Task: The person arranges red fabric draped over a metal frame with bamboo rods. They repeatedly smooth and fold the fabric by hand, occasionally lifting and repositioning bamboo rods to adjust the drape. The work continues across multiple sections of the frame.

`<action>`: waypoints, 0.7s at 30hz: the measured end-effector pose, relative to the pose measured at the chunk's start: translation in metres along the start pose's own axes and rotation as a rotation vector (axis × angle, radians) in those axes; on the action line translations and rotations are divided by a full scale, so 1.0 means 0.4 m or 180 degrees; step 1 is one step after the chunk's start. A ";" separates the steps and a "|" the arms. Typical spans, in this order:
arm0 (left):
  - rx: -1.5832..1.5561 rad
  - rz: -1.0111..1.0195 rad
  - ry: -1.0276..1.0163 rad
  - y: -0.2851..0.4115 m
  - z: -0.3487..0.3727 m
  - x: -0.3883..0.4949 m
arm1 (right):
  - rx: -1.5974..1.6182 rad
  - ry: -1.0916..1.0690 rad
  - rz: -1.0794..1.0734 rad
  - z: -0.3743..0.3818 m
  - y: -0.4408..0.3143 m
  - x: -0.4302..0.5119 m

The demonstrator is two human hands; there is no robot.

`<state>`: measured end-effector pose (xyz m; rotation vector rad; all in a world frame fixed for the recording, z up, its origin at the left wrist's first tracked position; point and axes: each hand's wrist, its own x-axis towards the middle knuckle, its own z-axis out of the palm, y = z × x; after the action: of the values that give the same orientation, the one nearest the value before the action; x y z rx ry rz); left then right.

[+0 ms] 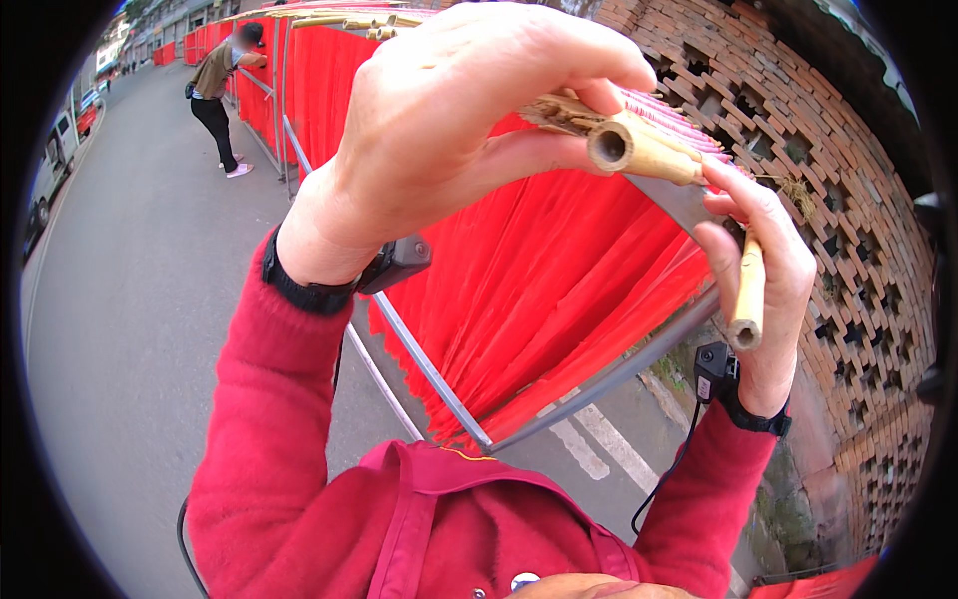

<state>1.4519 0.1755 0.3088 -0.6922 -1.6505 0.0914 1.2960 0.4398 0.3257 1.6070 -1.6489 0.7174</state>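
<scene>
My left hand (441, 120) is raised at the top of a metal drying rack. Its thumb and curled fingers close around the end of a bamboo pole (610, 146) and a split, frayed bamboo piece (557, 112). My right hand (771, 239) is to the right, its fingertips by the far part of that pole. A second, thinner bamboo pole (751, 292) sticks out toward me between its thumb and fingers. Long red strands or cloth strips (524, 277) hang below my hands, inside the rack's metal frame (438, 367).
A perforated brick wall (846, 247) runs along the right. At upper left a person (217, 82) leans toward another red-hung rack (322, 75). More bamboo pole ends (370, 26) lie on top. Parked vehicles (56, 168) line the road (142, 299). Wrist cameras (404, 262) trail cables.
</scene>
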 end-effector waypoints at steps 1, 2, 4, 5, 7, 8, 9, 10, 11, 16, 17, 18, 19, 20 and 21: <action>0.0206 0.0179 -0.0099 -0.011 -0.008 0.001 | 0.0034 0.0019 0.0190 0.003 -0.005 0.000; 0.0419 0.0362 -0.0193 -0.026 -0.011 0.003 | -0.0031 -0.0015 0.0117 0.003 -0.006 -0.001; -0.0452 0.0655 0.0304 -0.071 0.022 0.026 | -0.0066 -0.0033 0.0120 0.005 -0.006 -0.003; -0.0679 0.0675 0.0473 -0.076 0.032 0.026 | -0.0045 0.0017 0.0239 0.006 -0.003 -0.004; -0.0916 0.0616 0.0730 -0.074 0.045 0.022 | -0.0026 0.0134 0.0367 0.016 -0.001 -0.012; -0.0980 0.0570 0.0833 -0.076 0.058 0.025 | -0.0023 0.0197 0.0390 0.025 0.003 -0.012; -0.1046 0.0526 0.0937 -0.073 0.061 0.022 | -0.0017 0.0255 0.0418 0.031 0.004 -0.018; -0.1156 0.0532 0.1063 -0.075 0.070 0.026 | 0.0101 0.0511 0.0183 0.045 0.013 -0.014; -0.1155 0.0511 0.1095 -0.073 0.066 0.021 | 0.0157 0.0599 0.0120 0.051 0.017 -0.015; -0.0865 0.0339 0.1006 -0.089 0.062 0.021 | 0.0306 0.0804 -0.0028 0.065 0.027 -0.015; -0.0852 0.0336 0.1014 -0.092 0.062 0.018 | 0.0334 0.0840 -0.0067 0.066 0.028 -0.014; -0.0838 0.0333 0.1022 -0.094 0.067 0.020 | 0.0292 0.0839 -0.0048 0.065 0.028 -0.015; -0.0824 0.0329 0.1030 -0.093 0.068 0.018 | 0.0252 0.0831 -0.0030 0.065 0.028 -0.015; -0.0954 0.0423 0.1092 -0.095 0.075 0.021 | 0.0202 0.0818 -0.0001 0.064 0.028 -0.017; -0.1012 0.0443 0.1048 -0.090 0.073 0.016 | 0.0141 0.0836 -0.0064 0.062 0.028 -0.019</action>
<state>1.4110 0.1587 0.3239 -1.0071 -1.3105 -0.1814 1.2818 0.4252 0.3059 1.4866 -1.4341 0.9183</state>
